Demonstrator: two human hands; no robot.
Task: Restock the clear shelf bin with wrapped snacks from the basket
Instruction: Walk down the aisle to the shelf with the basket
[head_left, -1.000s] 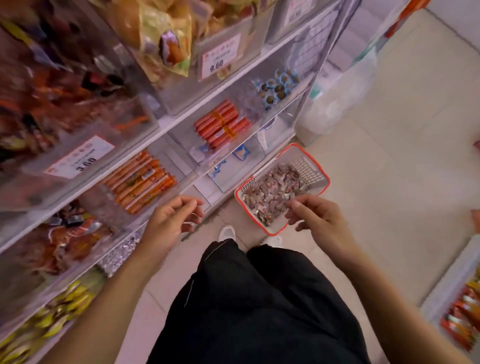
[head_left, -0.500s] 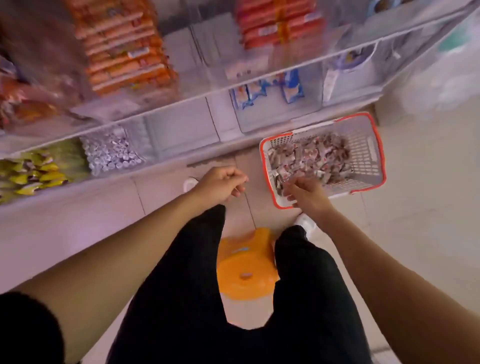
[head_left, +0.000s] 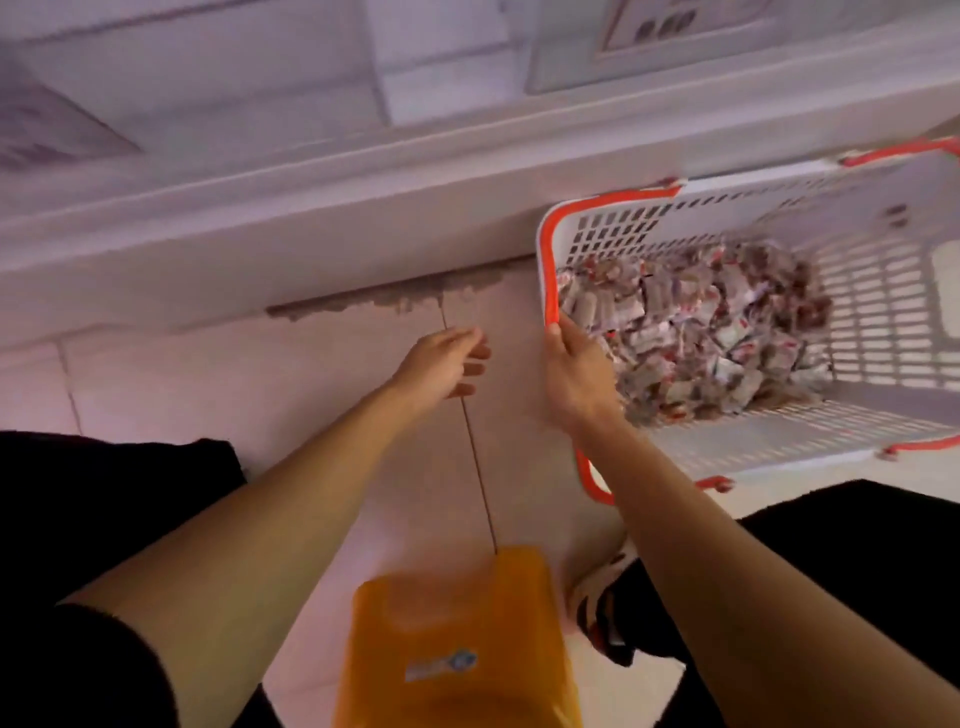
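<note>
While an orange plastic stool (head_left: 457, 644) sits nearest the camera on the tiled floor (head_left: 322, 379) between the person's black-clad legs, a white shoe with dark markings (head_left: 597, 587) shows just to its right. Both bare forearms reach forward over the floor. Of the two hands, the left hand (head_left: 447, 364) hangs above the tiles with its fingers loosely spread and nothing in it, just beside the basket but apart from it. The right hand (head_left: 576, 374) grips the near left rim of the white basket (head_left: 883, 312) with orange trim, thumb on the orange edge, fingers inside. A heap of wrapped snacks (head_left: 696, 327) fills the basket's left half. Behind it runs the white base of the shelf unit (head_left: 311, 208), which the basket stands against. Blurred clear panels show above; the bin cannot be made out.
</note>
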